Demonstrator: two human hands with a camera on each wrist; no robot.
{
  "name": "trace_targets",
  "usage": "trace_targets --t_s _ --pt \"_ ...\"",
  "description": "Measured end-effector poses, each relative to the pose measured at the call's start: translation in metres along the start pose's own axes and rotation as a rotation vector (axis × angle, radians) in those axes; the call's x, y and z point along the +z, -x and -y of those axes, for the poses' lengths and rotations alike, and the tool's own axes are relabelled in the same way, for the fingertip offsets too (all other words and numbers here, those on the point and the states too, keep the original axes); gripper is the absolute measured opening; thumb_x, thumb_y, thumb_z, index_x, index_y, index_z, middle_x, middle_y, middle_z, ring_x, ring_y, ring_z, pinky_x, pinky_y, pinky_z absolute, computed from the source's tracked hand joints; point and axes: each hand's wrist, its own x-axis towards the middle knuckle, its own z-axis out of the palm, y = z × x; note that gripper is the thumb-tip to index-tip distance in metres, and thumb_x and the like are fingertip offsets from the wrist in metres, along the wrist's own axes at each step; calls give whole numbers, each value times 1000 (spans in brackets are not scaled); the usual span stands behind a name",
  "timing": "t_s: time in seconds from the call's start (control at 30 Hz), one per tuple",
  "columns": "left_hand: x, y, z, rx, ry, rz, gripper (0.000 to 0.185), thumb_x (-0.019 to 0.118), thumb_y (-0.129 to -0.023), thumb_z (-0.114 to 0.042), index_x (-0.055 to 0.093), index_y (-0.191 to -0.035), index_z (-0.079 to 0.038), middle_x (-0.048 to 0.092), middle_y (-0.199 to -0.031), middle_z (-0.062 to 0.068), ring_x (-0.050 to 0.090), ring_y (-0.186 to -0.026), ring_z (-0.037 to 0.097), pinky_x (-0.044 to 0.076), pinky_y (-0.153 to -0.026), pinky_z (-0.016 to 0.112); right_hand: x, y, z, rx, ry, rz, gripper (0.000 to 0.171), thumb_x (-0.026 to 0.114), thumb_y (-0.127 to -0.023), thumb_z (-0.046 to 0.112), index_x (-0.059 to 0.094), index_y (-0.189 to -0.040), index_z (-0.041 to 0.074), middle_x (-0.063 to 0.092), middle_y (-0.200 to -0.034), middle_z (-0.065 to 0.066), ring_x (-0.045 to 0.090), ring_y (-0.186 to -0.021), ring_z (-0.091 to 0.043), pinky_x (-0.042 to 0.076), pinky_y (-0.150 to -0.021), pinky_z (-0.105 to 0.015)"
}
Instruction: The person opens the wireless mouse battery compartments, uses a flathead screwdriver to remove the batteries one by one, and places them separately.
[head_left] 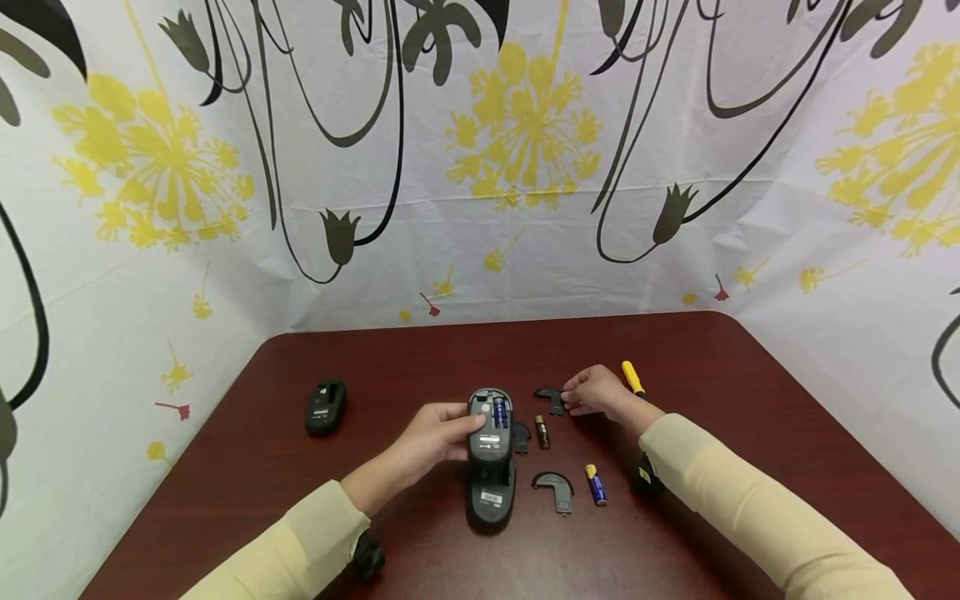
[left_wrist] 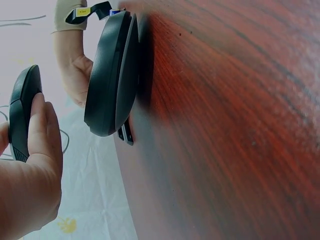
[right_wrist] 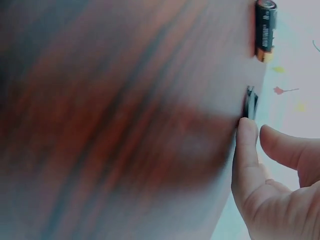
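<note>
My left hand (head_left: 438, 432) grips a black computer mouse (head_left: 491, 440) turned underside up, with a blue battery showing in its uncovered compartment. Just nearer to me, partly behind it, a second mouse (head_left: 490, 507) lies underside up on the table; it looms large in the left wrist view. With thumb and fingertips, my right hand (head_left: 596, 390) pinches the edge of a grey battery cover (head_left: 553, 398) at the table surface. Another cover (head_left: 521, 437) sits partly hidden beside the held mouse, and a curved one (head_left: 557, 487) lies nearer. A black-and-copper battery (right_wrist: 265, 31) is close to the right hand.
On the left of the dark red table (head_left: 247, 467) lies a third mouse (head_left: 326, 407), underside up. A blue-and-yellow battery (head_left: 596, 485) is right of the nearer cover. Beyond my right wrist lies a yellow-handled tool (head_left: 632, 377). Patterned cloth (head_left: 450, 283) hangs around the table.
</note>
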Motion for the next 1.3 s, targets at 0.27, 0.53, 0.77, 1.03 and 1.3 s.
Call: trace_targets --t_s 0.27,0.53,0.77,1.03,1.3 --pt "-1 0 1 0 -4 1 46 65 -95 -19 55 -130 9 67 -110 20 69 -88 23 57 -78 38 -9 3 9 -28 -75 22 30 59 -94 -4 56 -122 -16 62 -110 -25 67 -87 -22 57 -78 -40" --pt "-1 1 0 1 -2 5 47 65 -95 -20 55 -130 9 67 -111 20 69 -88 23 57 -78 38 -31 9 20 -72 -151 54 39 51 -98 -3 44 -134 -16 48 -132 -33 61 -107 -30 51 -91 -43" --pt "-4 2 0 6 -12 9 48 64 -95 -21 54 -131 9 66 -112 20 69 -89 23 57 -78 37 -58 12 22 -63 -158 28 43 52 -99 1 40 -139 -13 44 -137 -31 56 -116 -35 47 -96 -45" --pt "-4 3 -1 6 -15 2 48 65 -95 -22 54 -131 9 66 -112 19 68 -89 22 57 -77 36 -89 7 11 -4 -222 1 52 57 -99 9 37 -142 -10 43 -139 -28 58 -113 -29 44 -100 -44" --pt "-4 3 -2 9 -15 0 47 65 -95 -21 55 -130 9 66 -112 19 68 -90 22 57 -77 36 -112 3 -5 50 -282 -36 55 59 -98 13 37 -144 -7 53 -130 -16 62 -107 -20 45 -99 -41"
